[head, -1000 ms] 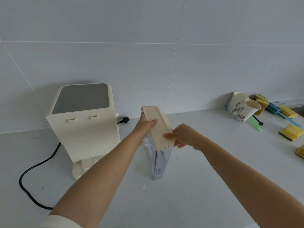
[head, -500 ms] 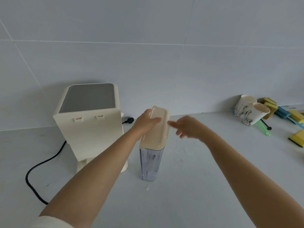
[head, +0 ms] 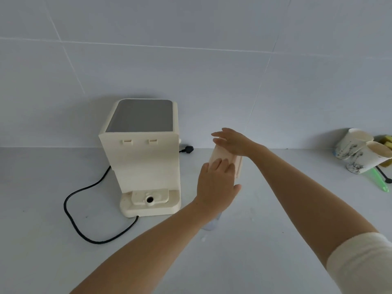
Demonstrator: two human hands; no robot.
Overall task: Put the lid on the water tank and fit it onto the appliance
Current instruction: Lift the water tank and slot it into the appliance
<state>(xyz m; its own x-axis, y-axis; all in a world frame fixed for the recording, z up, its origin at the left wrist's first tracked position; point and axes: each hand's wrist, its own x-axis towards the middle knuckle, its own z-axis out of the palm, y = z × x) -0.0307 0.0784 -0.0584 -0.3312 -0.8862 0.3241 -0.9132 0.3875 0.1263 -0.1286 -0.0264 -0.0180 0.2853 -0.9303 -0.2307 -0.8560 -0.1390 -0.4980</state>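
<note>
Both flat, open hands, left hand [head: 216, 183] and right hand [head: 233, 141], press the lid [head: 220, 154] onto the tank [head: 212, 224]; the appliance [head: 142, 153] to the left awaits it.

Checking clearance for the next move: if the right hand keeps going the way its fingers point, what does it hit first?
The right hand lies flat on the lid, fingers pointing left. Past the lid, the appliance looks first in line, though depth is unclear and the hand may pass behind it.
</note>
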